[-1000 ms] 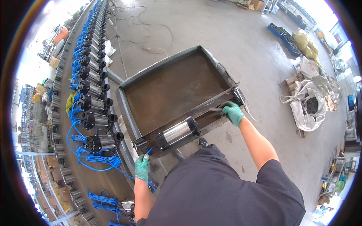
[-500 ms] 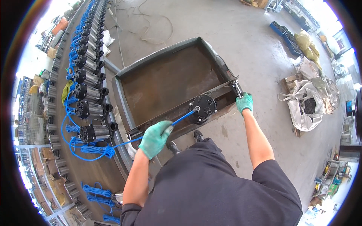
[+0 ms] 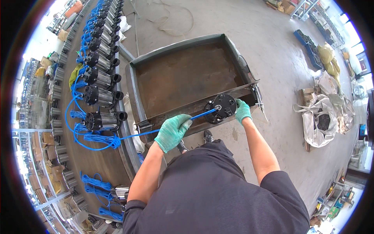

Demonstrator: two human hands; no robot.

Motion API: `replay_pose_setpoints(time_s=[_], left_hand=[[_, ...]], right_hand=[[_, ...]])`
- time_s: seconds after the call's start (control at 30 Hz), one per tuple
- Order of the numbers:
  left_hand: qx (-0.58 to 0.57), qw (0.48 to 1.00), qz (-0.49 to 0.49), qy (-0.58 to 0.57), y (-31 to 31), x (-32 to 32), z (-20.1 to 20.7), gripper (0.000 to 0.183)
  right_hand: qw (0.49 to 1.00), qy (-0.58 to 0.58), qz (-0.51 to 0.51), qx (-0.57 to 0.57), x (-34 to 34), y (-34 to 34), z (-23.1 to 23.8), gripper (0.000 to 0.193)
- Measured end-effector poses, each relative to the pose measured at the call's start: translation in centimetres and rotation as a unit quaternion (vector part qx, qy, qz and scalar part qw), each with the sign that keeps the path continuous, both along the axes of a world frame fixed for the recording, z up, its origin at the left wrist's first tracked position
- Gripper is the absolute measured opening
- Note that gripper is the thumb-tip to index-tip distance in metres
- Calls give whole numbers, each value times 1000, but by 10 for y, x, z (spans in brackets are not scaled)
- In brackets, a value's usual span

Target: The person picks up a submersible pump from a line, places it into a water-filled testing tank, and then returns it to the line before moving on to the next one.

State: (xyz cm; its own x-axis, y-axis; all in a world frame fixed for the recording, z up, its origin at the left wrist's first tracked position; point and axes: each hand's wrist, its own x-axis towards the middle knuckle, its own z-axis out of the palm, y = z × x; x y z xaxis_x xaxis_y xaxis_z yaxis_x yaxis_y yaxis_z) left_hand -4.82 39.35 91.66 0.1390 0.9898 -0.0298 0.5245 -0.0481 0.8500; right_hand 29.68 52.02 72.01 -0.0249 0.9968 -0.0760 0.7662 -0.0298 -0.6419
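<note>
A pump [image 3: 226,106] with a round black end cap stands in the narrow channel along the near side of a metal tank [image 3: 137,85]. From its top a blue cable [image 3: 203,114] runs left, passing through my left hand [image 3: 171,132], which is closed round it. My right hand [image 3: 243,110] is against the cap's right edge, its fingers curled and partly hidden. Both hands wear green gloves. Just right of that hand, a metal tool with a handle and thin tip [image 3: 258,96] hangs at the tank's right corner.
To the left, a long bench [image 3: 113,163] carries a row of steel pumps [image 3: 102,121] with coiled blue cables [image 3: 97,183]. White sacks [image 3: 321,121] lie on a pallet at right, with blue crates [image 3: 309,48] beyond. A hose [image 3: 187,23] lies on the floor.
My right hand has left the metal tool at the tank's corner and moved left to the pump's edge. The left hand stays on the cable. The view has shifted.
</note>
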Motion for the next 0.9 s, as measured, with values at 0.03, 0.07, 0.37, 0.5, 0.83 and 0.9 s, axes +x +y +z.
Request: replay_pose_setpoints(time_s=[0.03, 0.07, 0.37, 0.5, 0.83, 0.9], left_hand=[[0, 1000, -3, -4, 1, 1, -1, 23], [-11, 1000, -7, -20, 5, 6, 0, 23], [9, 1000, 4, -2, 2, 1, -7, 22], [13, 993, 114, -4, -18, -22, 5, 25], [-120, 906, 375, -154, -110, -146, -111, 29], [-166, 902, 372, -146, -111, -150, -117, 29]], right_hand=[[999, 43, -8, -14, 7, 5, -21, 29], [996, 84, -23, -28, 28, 13, -62, 29], [977, 191, -38, -87, 36, 30, -100, 29], [983, 143, -24, -110, 6, 17, -20, 29], [990, 12, 136, 48, -147, -42, 135, 41], [989, 28, 141, 47, -156, -47, 132, 39]])
